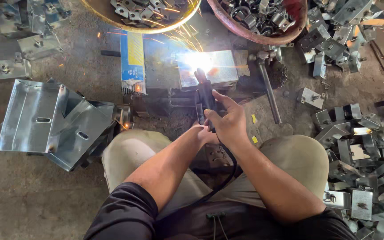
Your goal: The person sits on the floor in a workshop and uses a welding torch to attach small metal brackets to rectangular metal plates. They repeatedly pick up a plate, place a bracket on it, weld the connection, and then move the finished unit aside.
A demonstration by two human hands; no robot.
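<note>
My right hand (pixel 228 121) grips the black handle of a welding electrode holder (pixel 205 95). Its tip points away from me at a bright white arc on a shiny metal bracket (pixel 221 69) lying on the ground. Orange sparks fly up and to the left from the arc. My left hand (pixel 201 131) rests against the right hand near the handle, mostly hidden behind it. A black cable (pixel 227 173) runs from the holder back between my knees.
Two round pans of small metal parts (pixel 263 20) sit beyond the bracket. Folded sheet-metal pieces (pixel 52 122) lie at left, a heap of brackets (pixel 361 155) at right. A blue and yellow box (pixel 133 62) and a hammer (pixel 267 86) flank the work.
</note>
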